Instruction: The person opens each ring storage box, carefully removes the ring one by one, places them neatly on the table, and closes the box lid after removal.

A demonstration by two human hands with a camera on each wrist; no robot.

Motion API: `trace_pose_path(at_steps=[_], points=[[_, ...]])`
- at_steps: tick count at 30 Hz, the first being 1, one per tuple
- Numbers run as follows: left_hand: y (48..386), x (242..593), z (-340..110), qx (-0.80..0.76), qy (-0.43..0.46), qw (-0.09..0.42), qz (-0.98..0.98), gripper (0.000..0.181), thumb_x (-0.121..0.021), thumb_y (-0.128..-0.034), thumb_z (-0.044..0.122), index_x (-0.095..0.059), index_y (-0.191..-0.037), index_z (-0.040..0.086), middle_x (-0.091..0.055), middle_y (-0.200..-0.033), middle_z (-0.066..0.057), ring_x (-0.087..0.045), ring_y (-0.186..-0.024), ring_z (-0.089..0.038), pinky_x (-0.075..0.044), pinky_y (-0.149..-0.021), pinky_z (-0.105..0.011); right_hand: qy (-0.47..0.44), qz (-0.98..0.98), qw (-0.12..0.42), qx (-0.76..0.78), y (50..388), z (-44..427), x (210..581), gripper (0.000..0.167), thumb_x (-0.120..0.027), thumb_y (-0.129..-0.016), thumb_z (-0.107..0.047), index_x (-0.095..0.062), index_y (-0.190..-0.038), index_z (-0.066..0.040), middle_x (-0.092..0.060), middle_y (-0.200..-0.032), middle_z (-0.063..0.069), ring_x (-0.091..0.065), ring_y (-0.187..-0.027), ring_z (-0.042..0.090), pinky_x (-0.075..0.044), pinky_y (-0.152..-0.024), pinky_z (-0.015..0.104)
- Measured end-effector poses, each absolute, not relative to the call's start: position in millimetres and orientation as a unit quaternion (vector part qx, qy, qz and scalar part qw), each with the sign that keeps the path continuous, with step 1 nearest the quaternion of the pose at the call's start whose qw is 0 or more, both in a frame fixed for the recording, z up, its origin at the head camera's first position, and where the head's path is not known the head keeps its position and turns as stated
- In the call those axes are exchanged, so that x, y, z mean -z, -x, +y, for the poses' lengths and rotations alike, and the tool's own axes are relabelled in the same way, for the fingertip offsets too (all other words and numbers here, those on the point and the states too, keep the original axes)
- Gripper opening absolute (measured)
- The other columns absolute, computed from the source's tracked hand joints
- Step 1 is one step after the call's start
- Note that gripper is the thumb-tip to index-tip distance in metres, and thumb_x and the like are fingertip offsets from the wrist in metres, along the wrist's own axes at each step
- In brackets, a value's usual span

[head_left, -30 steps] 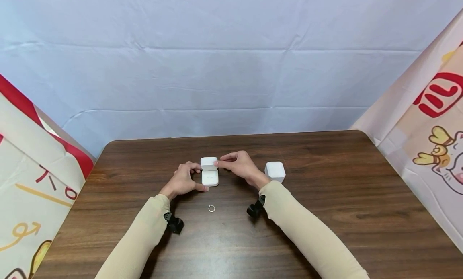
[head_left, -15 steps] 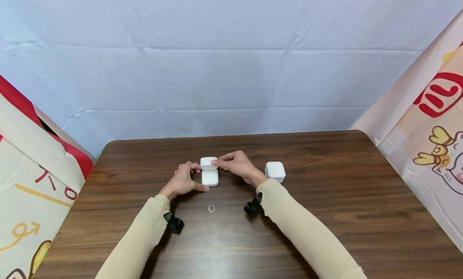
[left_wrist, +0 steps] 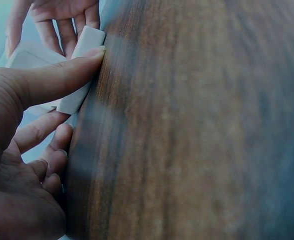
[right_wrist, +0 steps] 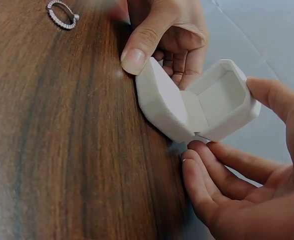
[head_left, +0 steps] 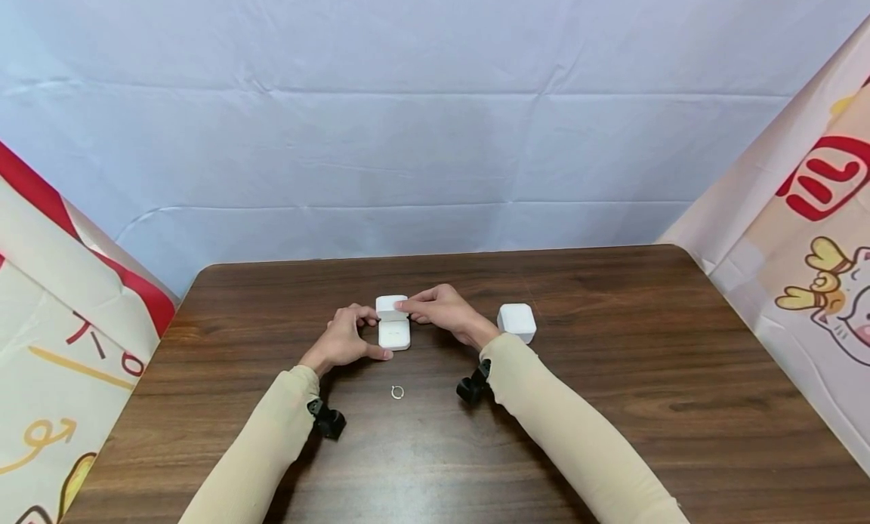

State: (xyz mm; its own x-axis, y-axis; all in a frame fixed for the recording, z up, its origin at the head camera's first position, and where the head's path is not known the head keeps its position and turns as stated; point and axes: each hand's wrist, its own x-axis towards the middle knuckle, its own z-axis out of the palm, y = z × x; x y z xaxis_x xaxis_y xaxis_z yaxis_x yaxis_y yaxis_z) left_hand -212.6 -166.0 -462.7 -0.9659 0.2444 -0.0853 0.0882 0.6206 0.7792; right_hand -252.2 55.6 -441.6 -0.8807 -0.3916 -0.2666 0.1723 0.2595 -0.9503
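A small white ring box [head_left: 394, 336] stands on the table with its lid [right_wrist: 222, 100] tilted up and back. My left hand [head_left: 343, 341] holds the base [right_wrist: 159, 102], its thumb at the front edge and fingers behind. My right hand [head_left: 445, 310] pinches the raised lid, thumb on its rim and fingers at the back near the hinge. In the left wrist view, the left thumb [left_wrist: 61, 80] covers part of the box. Nearer to me lies a silvery ring [head_left: 397, 392] set with small stones, which neither hand touches.
To the right of my right hand is a white cube-shaped box [head_left: 517, 322]. A dark brown wooden table [head_left: 612, 388] carries everything. Behind it hangs a pale cloth [head_left: 421, 146], with printed cloths at both sides.
My right hand has shifted slightly left along the lid, its thumb now further over it. The left hand, ring and cube-shaped box have not moved.
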Motion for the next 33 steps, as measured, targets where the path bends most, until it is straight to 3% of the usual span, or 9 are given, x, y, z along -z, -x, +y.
trace_pose_path(at_steps=[16, 26, 33], points=[[212.9, 464.1, -166.3, -0.426, -0.096, 0.092, 0.895, 0.054, -0.098, -0.0657, 0.019, -0.068, -0.109, 0.006, -0.058, -0.105, -0.006, -0.044, -0.104, -0.029, -0.028, -0.092, -0.047, 0.090, 0.762, 0.262, 0.586, 253.1, 54.3, 438.6, 0.052, -0.071, -0.097, -0.030, -0.061, -0.130, 0.009, -0.065, -0.129, 0.017, -0.063, -0.116, 0.029, -0.050, -0.099, 0.038], [213.1, 465.3, -166.6, -0.427, -0.093, 0.092, 0.895, 0.054, -0.098, -0.0651, 0.019, -0.068, -0.108, 0.006, -0.058, -0.105, -0.006, -0.044, -0.103, -0.029, -0.027, -0.092, -0.047, 0.096, 0.766, 0.259, 0.580, 253.4, 52.4, 439.8, 0.046, -0.072, -0.096, -0.027, -0.065, -0.126, 0.008, -0.069, -0.117, 0.010, -0.063, -0.105, 0.024, -0.050, -0.096, 0.037], [213.4, 465.5, -166.9, -0.425, -0.094, 0.090, 0.896, 0.054, -0.098, -0.0649, 0.019, -0.068, -0.108, 0.007, -0.058, -0.105, -0.006, -0.045, -0.103, -0.028, -0.030, -0.091, -0.045, 0.114, 0.772, 0.248, 0.574, 252.1, 53.0, 440.3, 0.044, -0.072, -0.096, -0.025, -0.066, -0.126, 0.007, -0.067, -0.125, 0.014, -0.065, -0.104, 0.022, -0.051, -0.094, 0.038]])
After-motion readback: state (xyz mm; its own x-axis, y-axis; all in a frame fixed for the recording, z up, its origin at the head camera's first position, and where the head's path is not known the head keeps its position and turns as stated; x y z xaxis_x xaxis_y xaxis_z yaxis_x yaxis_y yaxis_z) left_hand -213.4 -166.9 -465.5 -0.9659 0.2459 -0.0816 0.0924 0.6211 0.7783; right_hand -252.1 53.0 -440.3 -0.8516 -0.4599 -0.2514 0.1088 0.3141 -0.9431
